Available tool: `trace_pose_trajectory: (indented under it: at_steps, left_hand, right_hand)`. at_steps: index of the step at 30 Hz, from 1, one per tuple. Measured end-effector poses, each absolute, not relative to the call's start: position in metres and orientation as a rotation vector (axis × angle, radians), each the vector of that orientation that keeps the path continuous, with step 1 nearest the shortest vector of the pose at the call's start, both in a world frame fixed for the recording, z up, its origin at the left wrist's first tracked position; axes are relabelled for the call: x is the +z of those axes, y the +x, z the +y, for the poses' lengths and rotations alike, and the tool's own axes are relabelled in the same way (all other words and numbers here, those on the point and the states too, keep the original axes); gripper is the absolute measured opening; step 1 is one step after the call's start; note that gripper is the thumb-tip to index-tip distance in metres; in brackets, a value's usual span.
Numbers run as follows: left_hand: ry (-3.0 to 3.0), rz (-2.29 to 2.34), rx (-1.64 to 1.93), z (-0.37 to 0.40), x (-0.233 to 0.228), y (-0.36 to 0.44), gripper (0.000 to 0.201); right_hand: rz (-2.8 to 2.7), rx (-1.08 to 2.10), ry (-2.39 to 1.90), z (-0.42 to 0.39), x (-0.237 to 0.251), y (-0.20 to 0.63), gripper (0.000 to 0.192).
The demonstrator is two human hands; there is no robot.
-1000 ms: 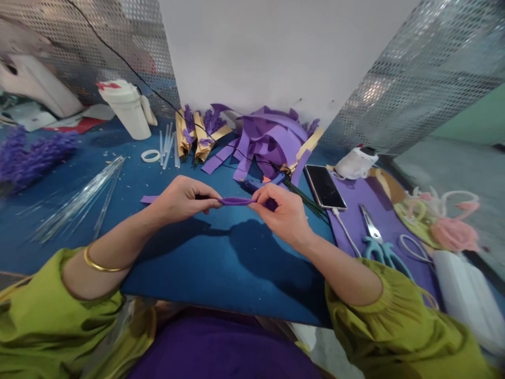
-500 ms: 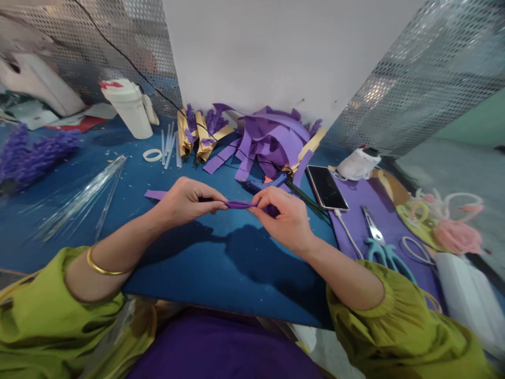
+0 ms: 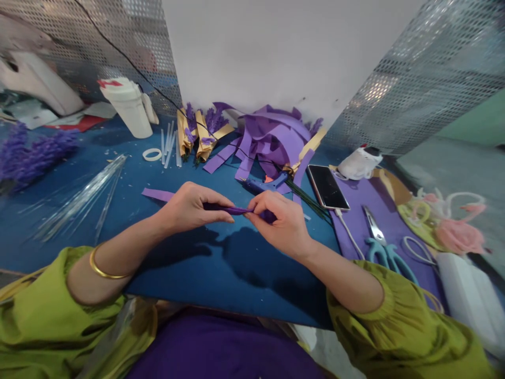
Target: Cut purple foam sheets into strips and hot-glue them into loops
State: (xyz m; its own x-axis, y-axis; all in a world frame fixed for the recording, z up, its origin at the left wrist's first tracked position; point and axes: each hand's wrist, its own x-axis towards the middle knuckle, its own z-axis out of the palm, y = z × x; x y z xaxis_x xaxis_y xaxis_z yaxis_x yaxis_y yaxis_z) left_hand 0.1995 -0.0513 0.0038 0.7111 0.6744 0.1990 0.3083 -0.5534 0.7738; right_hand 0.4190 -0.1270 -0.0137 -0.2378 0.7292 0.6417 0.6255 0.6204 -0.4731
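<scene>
Fingertips of the left hand [image 3: 189, 206] and right hand [image 3: 281, 221] pinched a folded purple foam strip [image 3: 232, 210] between them, just above the blue table [image 3: 205, 263]. A glue gun [image 3: 265, 183] lay just beyond.

There are two hands, the left hand [image 3: 189, 206] and the right hand [image 3: 282, 221], with one purple strip [image 3: 232, 209] between them. I count one phone [image 3: 327, 187], one pair of scissors [image 3: 381, 242], one glue gun [image 3: 264, 183], one white cup [image 3: 128, 108] and one tape ring [image 3: 152, 154].
</scene>
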Motion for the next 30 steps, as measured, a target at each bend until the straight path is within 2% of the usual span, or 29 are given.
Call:
trace_pose_trajectory:
  at_steps: [5, 13, 26, 30]
  left_hand:
    - [2.274, 0.647, 0.668, -0.053, 0.0, 0.201, 0.017]
    - [2.45, 0.527, 0.743, -0.055, -0.004, 0.202, 0.015]
    - [2.515, 0.504, 0.694, -0.057, -0.007, 0.205, 0.022]
    - [2.211, 0.669, 0.684, -0.059, -0.005, 0.207, 0.028]
  right_hand:
    - [-1.978, 0.144, -1.071, -0.128, -0.016, 0.417, 0.024]
    - [-1.966, 0.187, -1.078, -0.129, -0.018, 0.415, 0.024]
    - [-1.957, 0.333, -1.12, -0.13, -0.022, 0.411, 0.024]
    - [-1.928, 0.386, -1.127, -0.13, -0.022, 0.411, 0.024]
